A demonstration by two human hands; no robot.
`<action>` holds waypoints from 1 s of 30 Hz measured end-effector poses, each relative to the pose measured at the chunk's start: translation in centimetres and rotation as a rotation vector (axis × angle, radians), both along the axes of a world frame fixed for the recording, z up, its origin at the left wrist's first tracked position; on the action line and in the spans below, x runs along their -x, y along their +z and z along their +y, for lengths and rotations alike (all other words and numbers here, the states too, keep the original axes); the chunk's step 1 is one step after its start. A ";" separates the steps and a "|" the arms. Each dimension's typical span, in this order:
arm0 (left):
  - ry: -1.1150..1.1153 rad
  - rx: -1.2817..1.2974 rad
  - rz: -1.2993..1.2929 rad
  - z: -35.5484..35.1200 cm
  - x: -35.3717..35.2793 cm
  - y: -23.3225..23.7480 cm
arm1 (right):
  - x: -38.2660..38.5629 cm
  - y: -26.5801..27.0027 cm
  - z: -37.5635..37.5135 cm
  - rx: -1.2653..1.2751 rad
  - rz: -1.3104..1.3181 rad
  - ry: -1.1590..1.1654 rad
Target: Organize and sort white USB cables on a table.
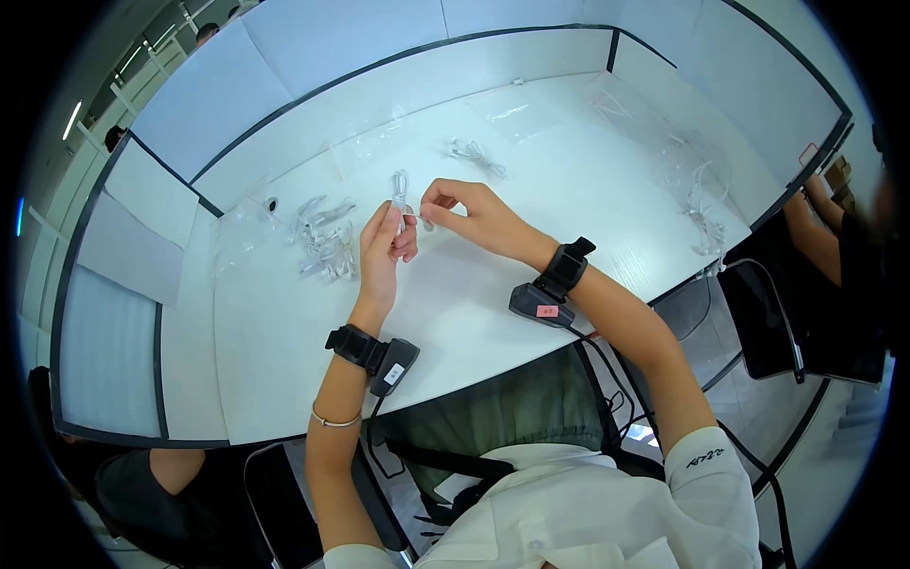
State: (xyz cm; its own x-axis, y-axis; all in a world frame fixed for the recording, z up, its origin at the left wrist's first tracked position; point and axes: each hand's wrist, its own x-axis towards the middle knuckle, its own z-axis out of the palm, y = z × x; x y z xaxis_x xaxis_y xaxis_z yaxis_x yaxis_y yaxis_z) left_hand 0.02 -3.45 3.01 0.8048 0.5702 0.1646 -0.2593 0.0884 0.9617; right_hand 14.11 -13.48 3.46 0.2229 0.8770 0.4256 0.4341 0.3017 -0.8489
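Note:
A folded white cable bundle (400,184) stands upright in my left hand (381,251), whose fingers are closed around its lower part. Just to the right, my right hand (482,218) pinches thumb against index finger on a thin white strand at the bundle's side; I cannot tell whether it is a tie or the cable's end. Left of my hands lies a pile of bundled white cables (327,242) on the white table (455,332). One more loosely coiled white cable (476,157) rests beyond my right hand.
Clear plastic bags (512,114) lie toward the back. More white cables (703,228) are at the right edge. Low white partitions (427,62) surround the table. Corded black devices (559,275) are strapped to both wrists. Other people sit at the left and right.

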 end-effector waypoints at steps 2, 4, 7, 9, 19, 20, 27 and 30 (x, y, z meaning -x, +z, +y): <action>0.019 0.028 -0.002 -0.2 -0.1 0.0 | 0.4 0.3 -0.1 -0.012 0.006 0.017; -0.001 0.024 -0.017 -0.3 -0.1 0.0 | 0.7 0.4 -0.1 -0.061 -0.100 -0.040; 0.010 0.017 -0.031 -0.4 -0.1 0.1 | 0.6 0.3 0.0 -0.050 -0.138 -0.030; 0.013 0.028 -0.030 -0.3 -0.1 0.1 | 0.5 0.1 0.0 -0.076 -0.213 -0.039; 0.105 -0.040 0.024 -0.3 -0.1 0.1 | 0.3 0.0 -0.2 -0.080 -0.316 -0.072; 0.110 -0.058 0.034 -0.3 -0.1 0.1 | 0.2 -0.1 -0.2 -0.072 -0.335 -0.075; 0.129 -0.109 0.059 -0.2 -0.1 0.0 | -0.3 -0.1 -0.2 -0.112 -0.418 -0.132; 0.148 -0.126 0.076 -0.3 -0.1 0.0 | -0.2 -0.1 -0.2 -0.097 -0.433 -0.133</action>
State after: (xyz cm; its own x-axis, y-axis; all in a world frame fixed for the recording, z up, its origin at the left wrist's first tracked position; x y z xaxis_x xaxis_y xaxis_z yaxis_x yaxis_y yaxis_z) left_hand 0.10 -3.75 3.04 0.7267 0.6619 0.1835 -0.1864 -0.0671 0.9802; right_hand 14.26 -13.72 3.33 0.1144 0.8045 0.5829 0.7828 0.2883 -0.5515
